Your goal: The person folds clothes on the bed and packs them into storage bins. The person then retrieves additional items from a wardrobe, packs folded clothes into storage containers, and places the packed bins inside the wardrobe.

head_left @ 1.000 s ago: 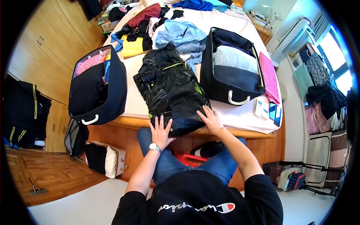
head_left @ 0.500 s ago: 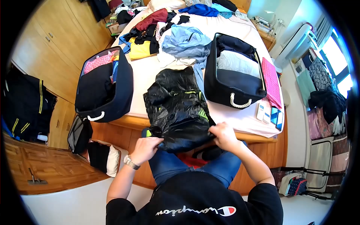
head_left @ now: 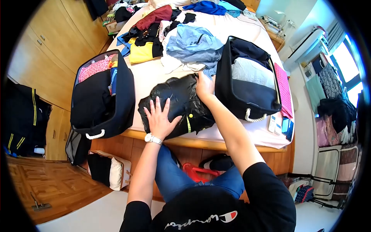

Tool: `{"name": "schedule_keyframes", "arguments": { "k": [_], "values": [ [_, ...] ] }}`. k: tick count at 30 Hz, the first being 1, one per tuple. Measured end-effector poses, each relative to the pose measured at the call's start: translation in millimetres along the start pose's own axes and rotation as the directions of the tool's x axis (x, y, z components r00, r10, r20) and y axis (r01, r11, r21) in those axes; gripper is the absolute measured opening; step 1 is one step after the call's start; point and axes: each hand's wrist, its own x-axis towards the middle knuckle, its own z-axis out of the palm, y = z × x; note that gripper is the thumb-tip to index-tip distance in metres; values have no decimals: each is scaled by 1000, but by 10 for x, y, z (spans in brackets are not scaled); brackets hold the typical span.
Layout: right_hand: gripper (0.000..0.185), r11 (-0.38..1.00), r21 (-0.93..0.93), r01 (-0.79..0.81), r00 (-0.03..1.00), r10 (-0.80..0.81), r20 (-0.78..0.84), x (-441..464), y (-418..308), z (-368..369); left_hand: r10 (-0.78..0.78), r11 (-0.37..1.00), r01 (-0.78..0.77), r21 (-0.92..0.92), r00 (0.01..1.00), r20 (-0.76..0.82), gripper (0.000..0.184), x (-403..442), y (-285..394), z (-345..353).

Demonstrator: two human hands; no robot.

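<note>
A shiny black jacket with yellow-green trim lies folded over at the front edge of the bed. My left hand rests on it, palm down with the fingers spread. At the jacket's far right corner, my right hand is closed on the fabric; some of its fingers are hidden. On the left stands a black fabric storage bin with folded dark and pink clothes in it. Beside my right forearm is a second black bin, holding grey and dark clothes.
A light blue shirt lies crumpled beyond the jacket, near a yellow and black garment and a dark red one. A pink dotted item, remote controls and a phone lie to the right. A red stool is between my legs.
The jacket's near part has been folded away from me, making a shorter bundle. My left hand let go and now presses flat on it; my right hand moved to the far corner.
</note>
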Motion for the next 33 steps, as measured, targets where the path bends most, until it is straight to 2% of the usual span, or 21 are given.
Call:
{"name": "schedule_keyframes", "arguments": {
  "k": [1,2,4,5,6,8,12,14,16,18,19,20,22,24,25,26,27,28,30,32,33],
  "values": [
    [22,987,-158,38,999,-38,-2,36,-97,-45,-24,1000,25,-18,999,22,84,67,-15,127],
    [34,965,-232,119,973,-160,-164,-50,-228,-63,-45,998,47,-36,998,51,85,109,-43,251],
    [54,937,-61,344,938,-341,56,-194,-734,-423,-71,997,72,-7,993,95,87,263,-92,369],
    [64,890,59,452,860,-453,236,-287,-829,-445,-76,997,74,23,990,117,88,298,-126,430],
    [75,830,34,557,789,-541,290,-464,-841,-438,-73,996,66,52,987,144,90,316,-147,497],
    [83,866,76,494,758,-471,452,-610,-537,-184,-108,994,109,-3,987,117,93,320,-198,645],
    [82,897,84,434,816,-431,386,-600,-69,237,-124,992,123,13,986,110,91,364,-201,947],
    [85,952,-27,304,867,-265,422,-496,210,534,-123,992,126,-11,984,125,88,468,-209,998],
    [85,971,-194,143,849,-20,528,-275,448,509,-108,992,118,-44,976,190,78,562,-308,998],
    [86,953,-294,65,699,167,695,-91,673,192,-66,985,106,-138,961,269,72,593,-498,949],
    [81,958,-268,103,808,77,584,-204,806,163,-19,989,56,-134,965,261,67,568,-565,850],
    [77,975,-214,57,872,56,486,-379,881,182,-17,998,5,56,976,218,67,497,-624,747],
    [68,995,-98,-1,968,25,250,-612,764,-73,-279,957,271,99,957,76,77,390,-575,283],
    [55,990,-85,-112,975,126,182,-836,525,-411,-566,815,539,-214,819,-91,90,4,-934,804],
    [59,952,-121,-281,914,304,268,-919,382,-513,-705,497,693,-523,673,222,94,-118,-1243,1103],
    [73,879,-84,-469,814,467,346,-971,343,-517,-654,51,759,-649,516,553,100,-158,-1429,1260],
    [81,825,-62,-561,747,537,392,-1013,365,-477,-505,-82,694,-715,589,630,102,-71,-1249,994],
    [90,761,-45,-647,676,600,428,-1040,435,-419,-452,-267,691,-672,526,721,98,12,-1127,932],
    [105,671,28,-741,615,663,427,-1104,485,-351,-306,-342,646,-683,611,730,89,135,-976,934],
    [108,594,126,-795,592,711,379,-1156,405,-361,-460,-128,745,-655,540,705,76,155,-903,970],
    [107,601,80,-795,586,726,360,-1204,369,-372,-444,-149,768,-622,510,736,74,141,-909,956]
  ]
}}
